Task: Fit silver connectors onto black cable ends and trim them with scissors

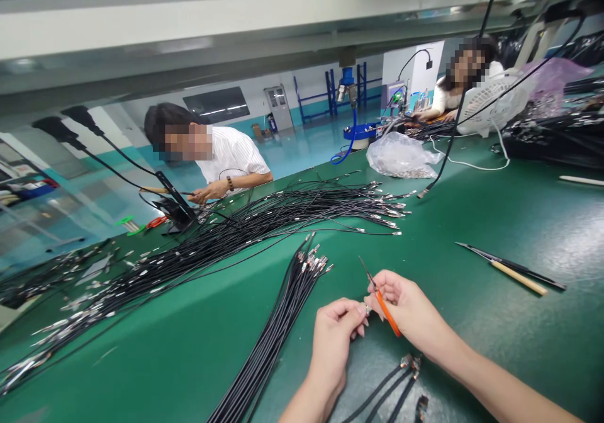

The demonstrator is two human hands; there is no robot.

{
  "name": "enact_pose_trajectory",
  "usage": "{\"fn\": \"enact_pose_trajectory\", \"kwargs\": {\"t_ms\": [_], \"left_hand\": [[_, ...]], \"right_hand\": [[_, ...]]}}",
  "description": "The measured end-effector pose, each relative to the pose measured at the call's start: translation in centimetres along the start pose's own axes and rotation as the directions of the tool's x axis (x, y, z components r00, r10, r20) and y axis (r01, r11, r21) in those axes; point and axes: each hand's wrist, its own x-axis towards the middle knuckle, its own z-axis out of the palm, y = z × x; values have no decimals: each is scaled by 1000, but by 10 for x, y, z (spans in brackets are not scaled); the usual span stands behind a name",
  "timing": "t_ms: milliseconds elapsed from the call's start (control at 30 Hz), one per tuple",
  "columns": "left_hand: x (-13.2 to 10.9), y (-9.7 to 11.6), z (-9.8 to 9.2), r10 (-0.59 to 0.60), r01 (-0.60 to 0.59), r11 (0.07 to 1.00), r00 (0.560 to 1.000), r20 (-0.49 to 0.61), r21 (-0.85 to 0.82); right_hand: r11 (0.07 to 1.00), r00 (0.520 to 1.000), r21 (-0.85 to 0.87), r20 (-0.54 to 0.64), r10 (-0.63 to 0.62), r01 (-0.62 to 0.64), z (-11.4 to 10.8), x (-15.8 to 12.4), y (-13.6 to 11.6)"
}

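Bare left hand (336, 338) (right hand (409, 306) too)

Room fittings: white wall (245, 77) with teal lower band (302, 113); glossy teal floor (311, 146) reflecting light; grey metal cabinet (279, 107); blue metal rack (336, 95); dark rectangular wall panel (216, 104); green-topped workbench (519, 221).

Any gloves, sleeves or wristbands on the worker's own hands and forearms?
None show. The left hand and right hand are bare and ungloved. The left forearm and right forearm are bare too, with no sleeves, watch, bracelet or tape in view. The upper arms are out of frame.
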Motion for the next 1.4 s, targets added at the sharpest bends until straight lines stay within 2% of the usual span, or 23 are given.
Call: {"fn": "enact_pose_trajectory", "kwargs": {"t_ms": [167,567,667,833,1167,1400], "left_hand": [[1,-2,0,-56,57,994,998,13,-91],[3,-6,-2,-78,85,983,996,48,-163],[2,-6,-2,-53,59,990,997,48,-127],[-1,-4,0,-43,41,998,999,-26,-43],[4,-4,-4,-112,113,972,994,18,-206],[0,-2,-3,-72,76,992,997,41,-96]], "right_hand": [[1000,1000,-22,-7,-8,8,1,-2,0],[997,999,-71,-25,-45,43,-4,0,6],[996,999,-77,-26,-34,32,-4,0,6],[995,999,-89,-27,-44,41,-4,1,8],[996,998,-80,-53,-35,30,-3,2,5],[996,998,-82,-42,-39,35,-5,1,7]]}}
